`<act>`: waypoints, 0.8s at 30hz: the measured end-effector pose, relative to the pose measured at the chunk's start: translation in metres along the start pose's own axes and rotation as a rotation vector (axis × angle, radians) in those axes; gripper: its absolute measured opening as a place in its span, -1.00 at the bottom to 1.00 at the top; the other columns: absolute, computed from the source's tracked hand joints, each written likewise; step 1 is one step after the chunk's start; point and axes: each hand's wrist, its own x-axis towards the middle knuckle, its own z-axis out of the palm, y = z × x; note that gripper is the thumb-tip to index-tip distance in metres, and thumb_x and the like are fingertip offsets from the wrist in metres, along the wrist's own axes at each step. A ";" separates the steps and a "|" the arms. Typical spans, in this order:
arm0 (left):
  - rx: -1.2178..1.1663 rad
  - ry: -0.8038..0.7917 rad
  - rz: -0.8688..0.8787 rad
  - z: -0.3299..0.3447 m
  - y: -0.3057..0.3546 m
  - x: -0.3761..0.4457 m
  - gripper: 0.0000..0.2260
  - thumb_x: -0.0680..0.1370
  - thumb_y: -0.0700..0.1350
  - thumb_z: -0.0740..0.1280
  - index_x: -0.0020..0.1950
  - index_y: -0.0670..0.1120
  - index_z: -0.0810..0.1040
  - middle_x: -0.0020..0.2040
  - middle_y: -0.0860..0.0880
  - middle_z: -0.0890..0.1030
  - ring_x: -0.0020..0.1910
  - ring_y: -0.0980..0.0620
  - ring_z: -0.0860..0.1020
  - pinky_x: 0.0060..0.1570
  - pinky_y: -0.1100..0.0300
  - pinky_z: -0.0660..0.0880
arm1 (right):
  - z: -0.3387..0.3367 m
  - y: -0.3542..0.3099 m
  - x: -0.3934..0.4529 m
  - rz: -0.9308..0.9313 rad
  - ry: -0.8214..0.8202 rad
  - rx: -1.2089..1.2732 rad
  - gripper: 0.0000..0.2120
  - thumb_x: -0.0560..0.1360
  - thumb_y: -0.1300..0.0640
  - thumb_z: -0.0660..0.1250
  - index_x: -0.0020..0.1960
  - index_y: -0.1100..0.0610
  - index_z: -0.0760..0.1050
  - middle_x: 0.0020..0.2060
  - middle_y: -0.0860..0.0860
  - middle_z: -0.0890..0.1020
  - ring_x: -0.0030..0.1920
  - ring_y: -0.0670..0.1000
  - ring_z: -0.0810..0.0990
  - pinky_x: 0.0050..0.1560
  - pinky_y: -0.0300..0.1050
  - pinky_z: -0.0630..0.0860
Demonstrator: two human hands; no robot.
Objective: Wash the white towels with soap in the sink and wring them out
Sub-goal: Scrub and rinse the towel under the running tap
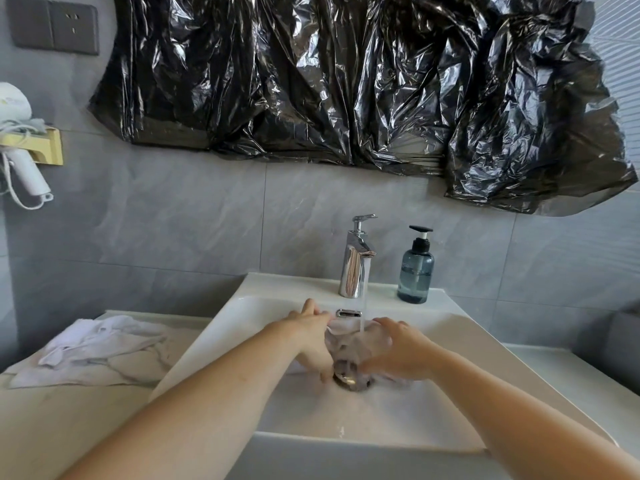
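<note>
A wet white towel is bunched between both my hands inside the white sink, right over the drain. Water runs from the chrome faucet onto it. My left hand grips the towel's left side, and my right hand curls around its right side. Part of the towel is hidden under my fingers. A second white towel lies crumpled on the marble counter, left of the sink. The blue soap bottle with a black pump stands to the right of the faucet.
The marble counter runs along the left. A white hair dryer hangs in a holder on the left wall. Black plastic sheeting covers the wall above the sink. A grey object sits at the right edge.
</note>
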 end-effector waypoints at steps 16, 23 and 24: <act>-0.801 0.415 -0.039 -0.009 0.028 -0.001 -0.75 0.44 0.10 0.22 -0.04 0.02 0.59 0.04 -0.05 0.68 0.04 -0.17 0.58 0.04 0.05 0.52 | -0.015 -0.011 -0.004 0.012 0.592 0.515 -0.57 0.34 -0.26 0.13 -0.10 0.01 0.58 -0.26 -0.04 0.67 -0.18 0.03 0.63 -0.21 -0.07 0.56; -0.958 0.437 -0.060 -0.015 0.026 0.000 -0.44 0.42 0.25 0.08 0.14 -0.01 0.68 0.19 -0.07 0.69 0.18 -0.18 0.60 0.19 0.02 0.51 | -0.006 -0.034 -0.012 -0.315 0.697 0.468 -0.81 0.46 -0.03 0.39 -0.17 0.03 0.41 -0.37 -0.09 0.60 -0.31 -0.08 0.55 -0.30 -0.13 0.47; -0.982 0.453 -0.044 -0.016 0.027 -0.001 -0.46 0.42 0.27 0.09 0.09 -0.02 0.68 0.14 -0.06 0.70 0.14 -0.18 0.60 0.13 0.02 0.51 | -0.006 -0.033 -0.008 -0.271 0.712 0.471 -0.83 0.51 -0.01 0.36 -0.12 0.03 0.42 -0.33 -0.09 0.62 -0.26 -0.08 0.57 -0.24 -0.10 0.49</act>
